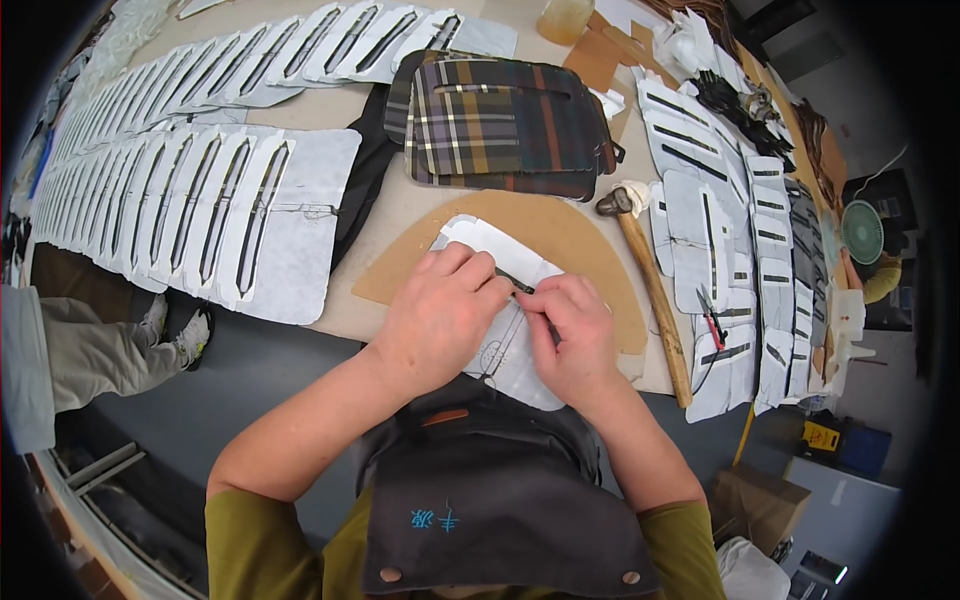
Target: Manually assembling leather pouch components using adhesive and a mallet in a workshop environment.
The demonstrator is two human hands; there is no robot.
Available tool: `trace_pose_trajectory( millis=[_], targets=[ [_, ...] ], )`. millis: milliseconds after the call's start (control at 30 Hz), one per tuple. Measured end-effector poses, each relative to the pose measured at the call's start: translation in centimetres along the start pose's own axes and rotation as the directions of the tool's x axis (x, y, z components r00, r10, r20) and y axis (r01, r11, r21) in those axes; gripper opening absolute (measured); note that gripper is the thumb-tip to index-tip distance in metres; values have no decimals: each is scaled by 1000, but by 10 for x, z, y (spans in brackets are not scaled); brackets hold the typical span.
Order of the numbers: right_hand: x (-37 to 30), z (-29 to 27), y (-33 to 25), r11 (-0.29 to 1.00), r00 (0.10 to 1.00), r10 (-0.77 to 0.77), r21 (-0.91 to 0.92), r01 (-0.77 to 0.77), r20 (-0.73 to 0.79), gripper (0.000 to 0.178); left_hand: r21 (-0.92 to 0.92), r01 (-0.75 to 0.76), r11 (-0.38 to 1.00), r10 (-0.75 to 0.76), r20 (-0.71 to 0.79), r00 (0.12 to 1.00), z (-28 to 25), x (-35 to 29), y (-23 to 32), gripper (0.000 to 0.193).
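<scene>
A white-backed panel (522,375) with pencil-like lines and a dark slot lies at the near table edge, partly over my apron. My left hand (445,318) rests on it with curled fingers, pinching at the slot's dark strip (513,280). From the other side my right hand (570,335) has thumb and index finger closed on the same strip. Both sets of fingertips almost meet there; what exactly lies between them is partly hidden. Under the panel is a brown rounded board (400,265).
Plaid fabric panels (490,125) are stacked beyond the board. Rows of slotted white panels (290,215) overlap at left. A wooden-handled hammer (650,290) lies right of the board, near red-handled snips (712,325) on more panels. A person's legs (95,345) stand at left.
</scene>
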State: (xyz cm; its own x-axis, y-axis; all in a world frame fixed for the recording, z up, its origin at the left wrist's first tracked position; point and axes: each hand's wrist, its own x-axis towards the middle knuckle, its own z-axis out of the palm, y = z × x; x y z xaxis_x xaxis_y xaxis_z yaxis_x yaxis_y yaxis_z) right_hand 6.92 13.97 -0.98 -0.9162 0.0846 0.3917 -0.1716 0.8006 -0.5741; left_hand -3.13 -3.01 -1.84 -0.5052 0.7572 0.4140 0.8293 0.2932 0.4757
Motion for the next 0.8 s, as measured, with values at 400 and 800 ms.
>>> trace_pose_trajectory(
  millis=[400,800],
  targets=[
    [3,-15,0,949,949,263,133,-287,172,16,-60,24,998,-26,-31,999,-2,0,4,22],
    [0,-12,-1,988,992,-48,-140,63,113,20,11,-37,999,37,3,999,5,0,6,17]
  ],
)
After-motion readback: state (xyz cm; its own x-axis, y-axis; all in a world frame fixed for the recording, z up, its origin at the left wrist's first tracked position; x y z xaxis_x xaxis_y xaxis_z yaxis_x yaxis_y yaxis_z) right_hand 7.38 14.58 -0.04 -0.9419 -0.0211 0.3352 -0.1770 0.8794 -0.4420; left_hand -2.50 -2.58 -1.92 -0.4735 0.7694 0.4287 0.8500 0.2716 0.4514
